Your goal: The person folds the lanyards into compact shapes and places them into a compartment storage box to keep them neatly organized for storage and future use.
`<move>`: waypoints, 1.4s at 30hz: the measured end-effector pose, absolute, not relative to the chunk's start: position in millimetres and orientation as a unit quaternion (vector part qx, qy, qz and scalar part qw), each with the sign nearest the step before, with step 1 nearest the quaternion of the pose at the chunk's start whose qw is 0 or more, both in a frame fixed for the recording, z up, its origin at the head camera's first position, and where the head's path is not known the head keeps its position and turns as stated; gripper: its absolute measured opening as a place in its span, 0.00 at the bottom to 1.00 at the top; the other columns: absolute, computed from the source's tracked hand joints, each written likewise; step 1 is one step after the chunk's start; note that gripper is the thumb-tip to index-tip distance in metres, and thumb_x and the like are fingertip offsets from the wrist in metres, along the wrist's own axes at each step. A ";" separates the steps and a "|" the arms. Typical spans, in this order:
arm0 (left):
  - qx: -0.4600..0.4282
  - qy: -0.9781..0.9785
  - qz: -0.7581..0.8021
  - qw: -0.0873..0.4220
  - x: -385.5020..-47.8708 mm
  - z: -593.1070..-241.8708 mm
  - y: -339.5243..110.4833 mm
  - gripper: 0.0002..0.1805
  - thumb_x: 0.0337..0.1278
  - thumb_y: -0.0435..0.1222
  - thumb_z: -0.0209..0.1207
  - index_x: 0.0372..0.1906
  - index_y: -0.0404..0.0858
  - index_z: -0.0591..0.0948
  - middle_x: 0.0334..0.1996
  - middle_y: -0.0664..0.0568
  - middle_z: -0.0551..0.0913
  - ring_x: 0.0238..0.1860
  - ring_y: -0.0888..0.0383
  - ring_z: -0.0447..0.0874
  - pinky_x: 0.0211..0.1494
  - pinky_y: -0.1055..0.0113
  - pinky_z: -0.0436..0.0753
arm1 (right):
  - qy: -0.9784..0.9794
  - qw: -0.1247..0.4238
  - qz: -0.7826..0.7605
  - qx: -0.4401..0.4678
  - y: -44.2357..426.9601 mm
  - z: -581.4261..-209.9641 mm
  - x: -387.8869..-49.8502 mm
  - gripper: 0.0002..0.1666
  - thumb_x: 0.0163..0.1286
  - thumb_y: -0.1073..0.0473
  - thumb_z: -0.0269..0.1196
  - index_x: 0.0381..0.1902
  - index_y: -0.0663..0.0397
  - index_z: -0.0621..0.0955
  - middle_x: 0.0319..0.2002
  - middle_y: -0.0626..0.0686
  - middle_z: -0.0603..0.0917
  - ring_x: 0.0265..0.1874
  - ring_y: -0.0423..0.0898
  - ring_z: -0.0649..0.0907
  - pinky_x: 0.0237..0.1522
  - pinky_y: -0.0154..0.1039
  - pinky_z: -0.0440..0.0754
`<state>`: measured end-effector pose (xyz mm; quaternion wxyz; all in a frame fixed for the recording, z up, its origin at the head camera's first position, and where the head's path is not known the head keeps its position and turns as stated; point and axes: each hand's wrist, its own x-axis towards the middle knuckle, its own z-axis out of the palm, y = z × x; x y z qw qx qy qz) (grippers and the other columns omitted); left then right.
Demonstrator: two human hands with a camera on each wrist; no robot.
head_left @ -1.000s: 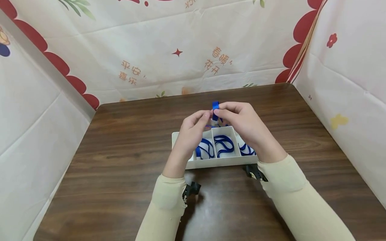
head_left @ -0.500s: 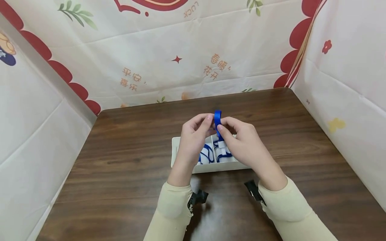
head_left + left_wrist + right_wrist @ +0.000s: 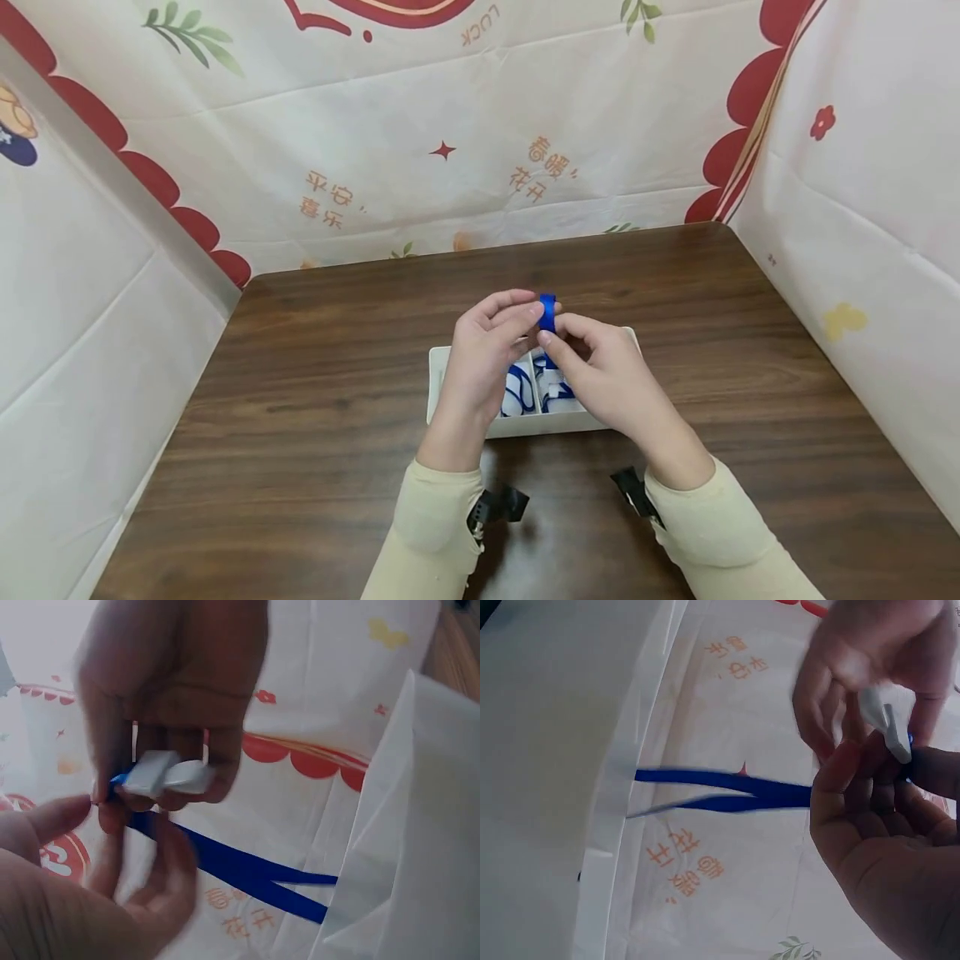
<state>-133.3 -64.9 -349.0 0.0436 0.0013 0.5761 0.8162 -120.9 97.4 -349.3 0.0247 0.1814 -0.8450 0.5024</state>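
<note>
A blue lanyard [image 3: 547, 312] is held above a white divided box [image 3: 555, 423], its ribbon bent into a loop at the top. My left hand [image 3: 480, 350] pinches the loop from the left with thumb and fingers. From the right, my right hand [image 3: 611, 375] pinches the ribbon just below, thumb in front. A white plastic clip [image 3: 150, 772] on the lanyard sticks out by the right hand's fingers in the left wrist view. Two blue straps [image 3: 727, 791] run from the hands down to the box in the right wrist view. The fingertips partly hide the ribbon.
More blue lanyards [image 3: 517, 390] lie coiled in the box's compartments, partly covered by my hands. Brown wooden tabletop [image 3: 322, 400] surrounds the box. Printed white cloth [image 3: 375, 125] stands behind and at both sides.
Both hands have come lower and nearer with the lanyard. The left thumb has moved right onto the loop. The head view has tilted slightly up.
</note>
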 end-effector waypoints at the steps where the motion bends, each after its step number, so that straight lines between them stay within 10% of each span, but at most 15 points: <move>1: -0.014 0.582 0.811 0.057 -133.3 -349.2 -65.1 0.11 0.76 0.37 0.63 0.54 0.35 0.84 0.43 0.51 0.92 0.48 0.56 0.92 0.64 0.55 0.87 | -0.846 0.027 0.501 0.183 98.1 -349.6 -121.1 0.08 0.80 0.57 0.65 0.44 0.56 0.86 0.29 0.54 0.82 0.28 0.46 0.77 0.30 0.34 0.75; 9: 0.006 0.636 0.763 0.114 -136.4 -348.0 -69.9 0.19 0.81 0.44 0.58 0.55 0.32 0.88 0.53 0.43 0.92 0.54 0.55 0.91 0.66 0.52 0.87 | -0.854 0.026 0.466 0.230 98.5 -354.3 -121.0 0.05 0.76 0.61 0.68 0.43 0.53 0.90 0.33 0.51 0.89 0.32 0.45 0.82 0.36 0.32 0.82; 28: 0.087 0.666 0.738 0.065 -151.9 -253.9 -102.0 0.15 0.84 0.41 0.52 0.52 0.32 0.82 0.28 0.53 0.76 0.36 0.52 0.80 0.48 0.64 0.83 | -0.859 -0.018 0.440 0.261 85.4 -363.6 -109.1 0.03 0.74 0.59 0.70 0.39 0.46 0.91 0.29 0.42 0.86 0.33 0.43 0.81 0.31 0.36 0.77; 42: 0.073 0.621 0.774 0.097 -152.2 -253.4 -96.2 0.22 0.86 0.46 0.49 0.30 0.38 0.70 0.24 0.51 0.68 0.25 0.54 0.73 0.41 0.62 0.85 | -0.861 -0.035 0.441 0.249 87.4 -368.2 -107.8 0.06 0.77 0.57 0.67 0.37 0.45 0.88 0.31 0.44 0.86 0.34 0.43 0.82 0.32 0.36 0.76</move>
